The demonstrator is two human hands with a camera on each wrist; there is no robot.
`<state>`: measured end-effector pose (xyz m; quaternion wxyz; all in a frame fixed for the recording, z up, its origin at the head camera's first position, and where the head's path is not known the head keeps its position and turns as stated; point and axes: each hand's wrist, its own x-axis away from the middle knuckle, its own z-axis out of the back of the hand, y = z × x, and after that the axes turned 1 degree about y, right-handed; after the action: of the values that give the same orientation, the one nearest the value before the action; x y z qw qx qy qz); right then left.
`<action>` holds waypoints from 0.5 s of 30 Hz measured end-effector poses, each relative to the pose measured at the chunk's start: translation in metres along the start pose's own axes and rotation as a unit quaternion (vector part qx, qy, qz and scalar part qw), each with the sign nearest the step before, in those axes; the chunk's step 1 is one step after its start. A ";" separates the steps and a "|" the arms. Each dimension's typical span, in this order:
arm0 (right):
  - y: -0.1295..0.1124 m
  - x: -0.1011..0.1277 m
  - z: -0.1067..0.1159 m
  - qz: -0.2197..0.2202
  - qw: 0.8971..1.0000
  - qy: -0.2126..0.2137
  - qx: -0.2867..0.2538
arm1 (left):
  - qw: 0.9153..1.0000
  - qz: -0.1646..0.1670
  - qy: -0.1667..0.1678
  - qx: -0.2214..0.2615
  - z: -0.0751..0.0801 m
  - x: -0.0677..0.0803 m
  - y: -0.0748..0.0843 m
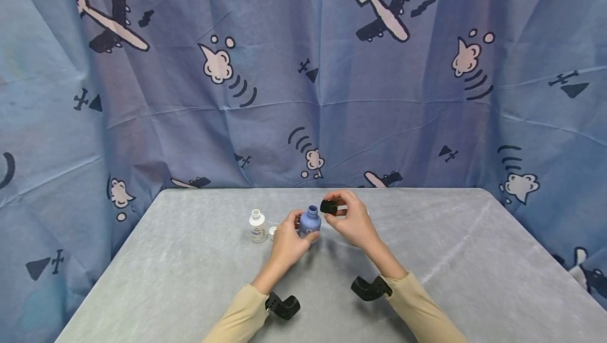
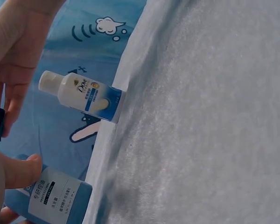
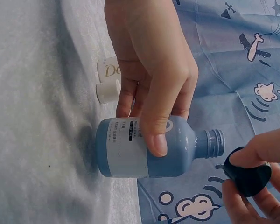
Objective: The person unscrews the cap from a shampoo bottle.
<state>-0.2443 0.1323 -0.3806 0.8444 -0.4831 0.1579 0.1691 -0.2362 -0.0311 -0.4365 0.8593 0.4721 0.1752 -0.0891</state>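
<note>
My left hand (image 1: 290, 240) grips a blue bottle (image 1: 310, 222) with a white label, thumb across its front. The bottle is upright, and its threaded neck (image 3: 215, 143) is bare. Just right of that neck, my right hand (image 1: 353, 220) pinches a black cap (image 1: 328, 206) between thumb and fingers, apart from the bottle. Left of my left hand stands a white bottle (image 1: 257, 225) with an uncovered neck. A white cap (image 1: 272, 231) lies between that bottle and the hand, partly hidden by the fingers.
In the left wrist view, a capped white-and-blue Dove bottle (image 2: 89, 96) stands beyond the blue one; my right hand mostly hides it in the head view. Grey cloth covers the table (image 1: 189, 280), and a blue airplane-print curtain (image 1: 303, 69) hangs behind its far edge.
</note>
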 end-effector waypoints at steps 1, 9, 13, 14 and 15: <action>0.001 0.000 0.000 -0.001 1.000 0.000 -0.002 | 1.000 0.004 0.001 0.001 0.000 0.000 0.000; 0.005 -0.001 -0.004 0.017 1.000 0.000 0.015 | 1.000 0.006 0.018 -0.010 -0.004 -0.003 -0.006; 0.007 -0.001 -0.006 0.026 0.999 0.003 0.041 | 1.000 0.003 0.027 -0.014 -0.006 -0.003 -0.008; 0.007 -0.001 -0.007 0.027 0.999 0.003 0.047 | 1.000 0.001 0.027 -0.013 -0.006 -0.003 -0.009; 0.008 -0.001 -0.007 0.027 0.998 0.003 0.054 | 1.000 0.001 0.027 -0.012 -0.006 -0.003 -0.009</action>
<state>-0.2491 0.1296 -0.3894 0.8640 -0.4326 0.1827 0.1815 -0.2430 -0.0312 -0.4453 0.8599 0.4642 0.1991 -0.0738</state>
